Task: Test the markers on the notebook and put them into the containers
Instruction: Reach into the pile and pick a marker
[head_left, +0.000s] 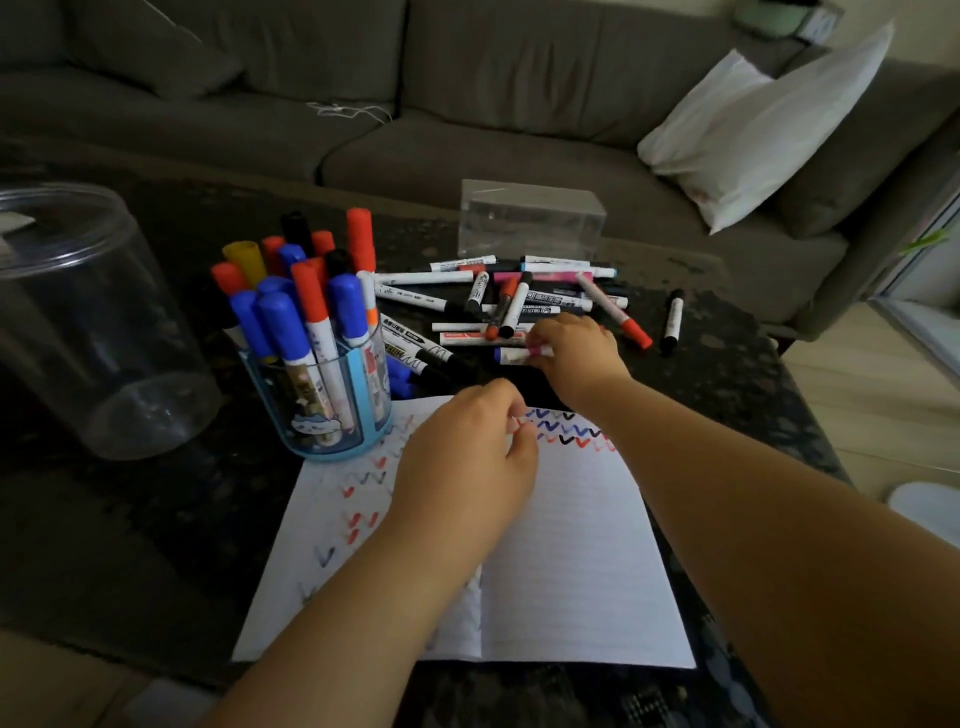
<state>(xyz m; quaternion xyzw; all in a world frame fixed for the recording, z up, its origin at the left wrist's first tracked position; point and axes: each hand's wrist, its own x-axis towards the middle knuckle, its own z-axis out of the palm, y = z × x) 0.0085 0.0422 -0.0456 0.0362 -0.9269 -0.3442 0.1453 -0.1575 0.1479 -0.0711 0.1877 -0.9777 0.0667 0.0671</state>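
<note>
Right hand (574, 345) at centre frame, reaching into the loose pile, fingertips pinching a white-barrelled marker (519, 355) with a dark blue end and a pink band; left hand (467, 447) just below it, hovering over the upper edge of the notebook (571, 561), fingers curled loosely, nothing clearly held, though the fingertips blur against the ink marks, so hard to tell for sure. Advice for this step, as judgement only: lift the pinched marker straight up and clear of its neighbours before swinging it down toward the page, to avoid dragging the rest of the pile (519, 301); steady the notebook with the left hand, uncap, and draw one short tick in the bare lined space of the lower right page rather than over the crowded rows at top. Largest things first otherwise: grey sofa (363, 104) across the top, white pillow (753, 135) at upper right, dark speckled table (156, 519) beneath everything. Big clear round tub (93, 322) at left edge, seemingly without markers; clear rectangular box (530, 218) above the pile, likewise; blue-rimmed cup (322, 405) left of centre, packed with red, blue, yellow and black-capped markers. Rows of red, blue and black V-shaped test marks on both pages. Printing on the barrels too small and blurred to read; no brand legible.
</note>
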